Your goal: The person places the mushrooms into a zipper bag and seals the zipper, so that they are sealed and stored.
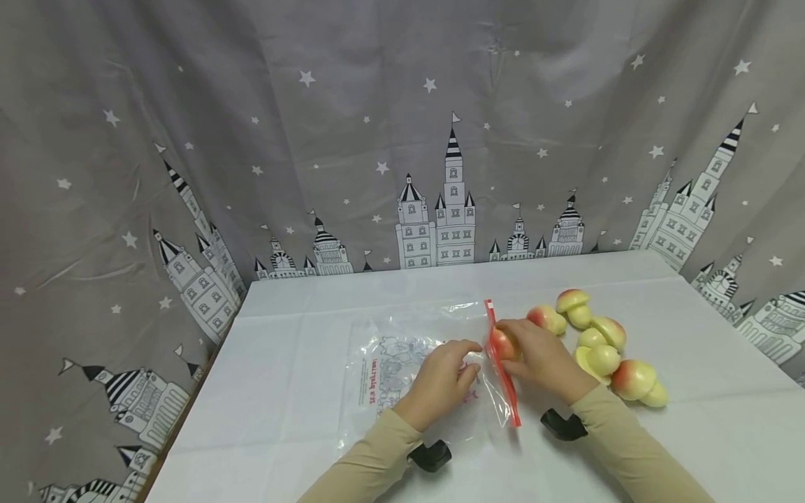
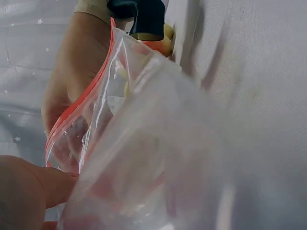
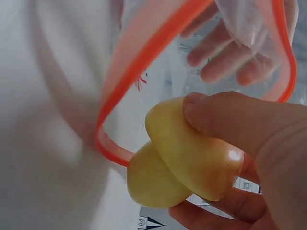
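Note:
In the head view my right hand [image 1: 534, 349] is at the red-edged mouth of a clear zip bag [image 1: 402, 335] on the white table. It grips a yellow-and-red toy mushroom [image 3: 187, 153] between thumb and fingers, right at the opening. My left hand [image 1: 443, 377] is on the bag close behind the mouth, its thumb and fingers curved about the film. In the right wrist view, left fingers [image 3: 225, 60] show through the plastic, and the red rim [image 3: 153, 48] stands parted. Blurred film fills much of the left wrist view, with a left finger [image 2: 53, 187] at its edge.
Several more toy mushrooms [image 1: 635, 381] lie in a loose group right of my right hand. A grey curtain [image 1: 352, 105] printed with castles and stars hangs behind the white table [image 1: 283, 391]. Dark wrist cameras [image 1: 430, 456] sit below both hands.

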Demonstrator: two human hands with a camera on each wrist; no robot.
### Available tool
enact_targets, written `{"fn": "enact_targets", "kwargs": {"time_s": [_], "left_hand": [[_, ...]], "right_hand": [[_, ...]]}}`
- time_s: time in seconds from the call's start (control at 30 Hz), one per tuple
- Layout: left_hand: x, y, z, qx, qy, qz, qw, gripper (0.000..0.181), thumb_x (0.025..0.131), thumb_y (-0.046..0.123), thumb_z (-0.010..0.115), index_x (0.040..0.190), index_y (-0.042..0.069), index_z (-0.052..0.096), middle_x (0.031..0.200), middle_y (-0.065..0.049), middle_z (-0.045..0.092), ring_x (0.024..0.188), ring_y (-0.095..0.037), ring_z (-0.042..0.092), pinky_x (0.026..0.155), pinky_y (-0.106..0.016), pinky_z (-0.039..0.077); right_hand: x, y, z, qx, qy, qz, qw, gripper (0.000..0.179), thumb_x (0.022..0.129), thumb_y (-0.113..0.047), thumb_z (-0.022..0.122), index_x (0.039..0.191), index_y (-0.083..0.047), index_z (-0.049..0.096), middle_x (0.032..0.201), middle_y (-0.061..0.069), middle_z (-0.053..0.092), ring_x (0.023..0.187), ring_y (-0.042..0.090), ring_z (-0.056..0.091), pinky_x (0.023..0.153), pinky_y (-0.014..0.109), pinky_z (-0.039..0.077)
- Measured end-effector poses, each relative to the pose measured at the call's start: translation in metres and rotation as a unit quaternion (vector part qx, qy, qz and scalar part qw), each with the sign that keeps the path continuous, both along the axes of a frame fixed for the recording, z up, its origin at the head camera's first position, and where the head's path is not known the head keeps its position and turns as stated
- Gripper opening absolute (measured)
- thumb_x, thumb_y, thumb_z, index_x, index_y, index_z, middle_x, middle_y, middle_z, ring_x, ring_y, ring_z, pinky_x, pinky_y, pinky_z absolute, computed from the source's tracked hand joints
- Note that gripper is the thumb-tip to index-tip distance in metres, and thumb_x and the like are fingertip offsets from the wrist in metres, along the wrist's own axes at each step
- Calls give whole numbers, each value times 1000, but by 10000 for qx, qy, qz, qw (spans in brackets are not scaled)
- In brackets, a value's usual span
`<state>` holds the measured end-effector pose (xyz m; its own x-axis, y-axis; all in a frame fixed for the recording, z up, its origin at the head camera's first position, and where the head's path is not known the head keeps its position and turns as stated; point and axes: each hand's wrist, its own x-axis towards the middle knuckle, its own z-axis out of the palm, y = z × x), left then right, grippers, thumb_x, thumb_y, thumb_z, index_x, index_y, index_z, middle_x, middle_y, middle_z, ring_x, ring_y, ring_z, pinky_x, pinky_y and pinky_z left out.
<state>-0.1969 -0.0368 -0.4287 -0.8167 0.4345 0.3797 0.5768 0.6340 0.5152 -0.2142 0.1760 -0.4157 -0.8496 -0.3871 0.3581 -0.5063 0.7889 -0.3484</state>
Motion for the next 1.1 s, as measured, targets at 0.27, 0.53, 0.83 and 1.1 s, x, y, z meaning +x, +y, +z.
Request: {"fn": "enact_targets", "kwargs": {"time_s": [0.27,0.53,0.83,1.1], "left_hand": [[-1,1,-1,45,-38,-9,10000,25,96,12,66,121,9,69,112,-8,75,85,-13,59,81,-28,54],[0,2,-2,35,151,-10,9999,26,95,12,66,121,10,68,108,-6,74,86,-14,61,79,-27,53],[1,1,-3,246,435,-30,9987,26,94,10,66,120,8,68,112,-6,73,101,-19,68,90,-33,56],[-1,0,-1,374,573,2,9977,22,93,10,66,116,8,69,113,-7,73,107,-21,69,96,-36,55]], "right_hand": [[-5,-1,-12,-72,-68,111,9999,56,76,-11,86,126,2,64,117,15,73,107,32,70,93,49,58],[-5,-6,-17,-12,304,366,9989,46,78,-14,86,119,-2,67,103,10,74,94,25,69,82,42,58],[-8,-17,-24,-570,-88,661,9961,38,83,-8,80,118,-6,66,109,9,72,99,24,69,90,41,58],[-11,-22,-33,-1214,-563,830,9875,39,94,-14,70,130,0,64,123,14,72,113,31,70,99,47,55]]}}
